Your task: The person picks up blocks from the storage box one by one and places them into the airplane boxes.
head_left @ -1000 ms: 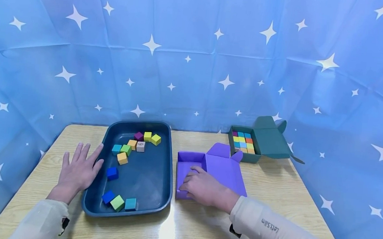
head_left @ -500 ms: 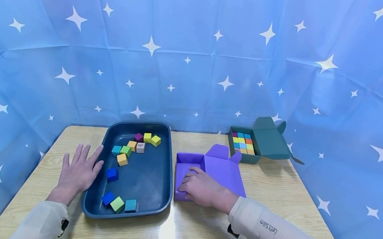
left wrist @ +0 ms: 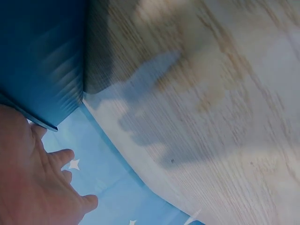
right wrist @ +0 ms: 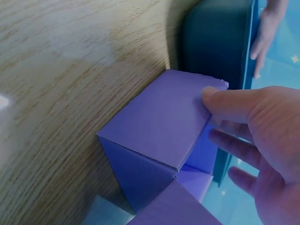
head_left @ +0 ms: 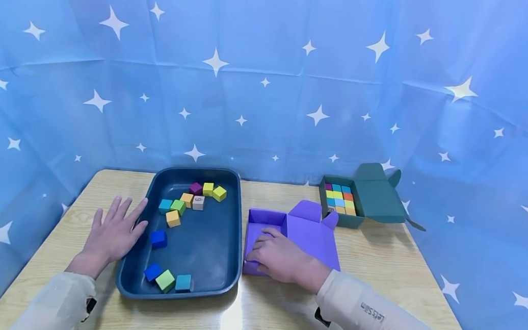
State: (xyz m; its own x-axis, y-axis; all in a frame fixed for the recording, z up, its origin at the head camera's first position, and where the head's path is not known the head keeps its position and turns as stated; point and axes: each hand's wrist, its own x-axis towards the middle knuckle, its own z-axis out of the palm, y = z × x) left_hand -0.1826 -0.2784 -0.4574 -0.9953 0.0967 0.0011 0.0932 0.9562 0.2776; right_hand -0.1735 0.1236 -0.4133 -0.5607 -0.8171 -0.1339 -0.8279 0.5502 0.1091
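My left hand [head_left: 114,234] lies with spread, straight fingers at the left rim of a dark blue tray [head_left: 207,248]. In the left wrist view, that hand [left wrist: 35,171] is beside the tray's wall [left wrist: 44,61]. At the tray's right stands a purple cardboard box [head_left: 316,240] with its lid folded back to the right. My right hand [head_left: 280,258] reaches over the box's near wall. The right wrist view has the thumb of the hand [right wrist: 262,136] on the outside of the box wall [right wrist: 154,119] and the fingers on the inner side, pinching it. The box's inside is partly hidden.
Several coloured cubes lie in the tray, among them a blue cube [head_left: 159,239], a yellow cube [head_left: 219,193] and a numbered cube [head_left: 198,203]. A green box [head_left: 356,220] filled with cubes stands at the back right, lid open. A blue star-patterned curtain [head_left: 268,109] surrounds the table [head_left: 376,275].
The head view has shifted slightly, so everything sits a little further right. Both hands, the tray and the boxes keep their places relative to one another.
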